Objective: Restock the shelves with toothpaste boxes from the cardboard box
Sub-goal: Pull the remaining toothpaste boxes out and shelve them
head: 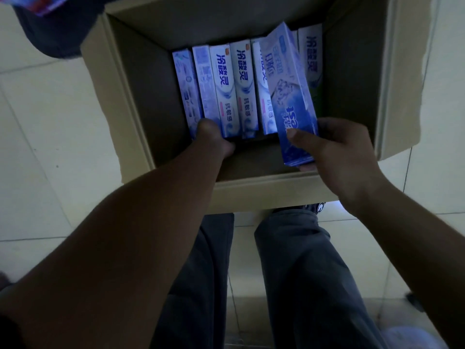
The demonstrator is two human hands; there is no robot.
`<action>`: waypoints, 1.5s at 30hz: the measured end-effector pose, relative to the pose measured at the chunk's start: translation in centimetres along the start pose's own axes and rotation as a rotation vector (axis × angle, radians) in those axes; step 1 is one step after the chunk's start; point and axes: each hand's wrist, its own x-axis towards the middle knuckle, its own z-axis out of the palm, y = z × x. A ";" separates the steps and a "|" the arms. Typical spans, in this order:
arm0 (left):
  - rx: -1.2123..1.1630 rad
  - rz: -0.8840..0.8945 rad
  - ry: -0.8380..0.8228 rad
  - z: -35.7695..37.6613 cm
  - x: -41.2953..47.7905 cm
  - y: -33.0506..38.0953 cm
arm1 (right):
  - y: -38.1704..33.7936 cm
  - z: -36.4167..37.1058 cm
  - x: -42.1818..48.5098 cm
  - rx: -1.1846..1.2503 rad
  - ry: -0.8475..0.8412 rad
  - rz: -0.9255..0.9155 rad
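Pale tiled floor [50, 122] runs along 9 and 3 o'clock. At 6 o'clock are grey trousers [302, 273], with a dark shoe [318, 207] just above them. At 11 o'clock sits a dark rounded object [57, 31] — too dim to identify.

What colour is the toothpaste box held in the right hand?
The toothpaste box is blue, paler toward its far end, with white lettering. Head view.

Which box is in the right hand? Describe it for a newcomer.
Find the cardboard box on the floor, then the row of toothpaste boxes inside. Near its right end, the right hand grips one blue box, raised and tilted above its packed neighbours.
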 end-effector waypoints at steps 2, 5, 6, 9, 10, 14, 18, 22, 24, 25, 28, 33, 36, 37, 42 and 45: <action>-0.049 0.012 0.030 0.2 0.0 -0.4 | 0.0 0.2 -0.1 -0.007 0.009 -0.010; 0.000 0.087 0.003 -0.2 -0.2 -0.8 | -0.4 0.1 -0.3 0.024 0.013 -0.015; 0.089 0.121 0.010 -0.4 -0.4 -0.9 | -0.7 0.0 -0.5 0.030 0.008 -0.011; 0.334 0.207 0.186 -1.5 -1.4 -1.0 | -1.5 -0.5 -1.0 0.006 -0.010 -0.006; 0.357 0.278 0.261 -1.5 -1.9 -1.0 | -1.9 -0.7 -1.2 0.001 -0.009 -0.007; 0.307 0.772 0.398 -0.1 -4.4 0.9 | -3.6 -1.4 -2.4 -0.019 -0.019 -0.005; 0.531 0.702 0.311 -0.3 -7.4 3.9 | -6.0 -2.4 -4.6 -0.051 -0.016 0.025; 0.722 0.657 0.246 -0.5 -8.9 6.0 | -7.3 -3.1 -6.5 -0.025 -0.009 0.046; 0.767 0.739 0.234 0.3 -9.1 6.7 | -7.0 -3.3 -6.8 -0.004 -0.020 0.048; 0.763 0.788 0.221 0.8 -8.9 7.0 | -6.8 -3.3 -6.8 0.019 -0.030 0.051; 0.779 0.886 0.210 2.5 -7.9 7.7 | -5.6 -3.3 -6.5 0.124 -0.070 0.081; 0.922 1.010 0.325 2.0 -7.1 8.5 | -3.8 -2.9 -7.0 0.285 -0.095 0.163; 1.000 1.183 0.301 -1.2 -10.0 8.1 | -4.5 -2.9 -9.1 0.325 -0.103 0.168; 0.995 1.256 0.283 -2.7 -11.7 7.9 | -5.2 -3.0 -10.1 0.329 -0.114 0.165; 0.813 1.461 0.051 -10.9 -23.6 8.1 | -12.0 -5.2 -16.4 0.270 -0.191 0.073; 0.718 1.504 -0.108 -14.0 -32.6 9.7 | -18.6 -7.1 -21.5 0.214 -0.245 -0.011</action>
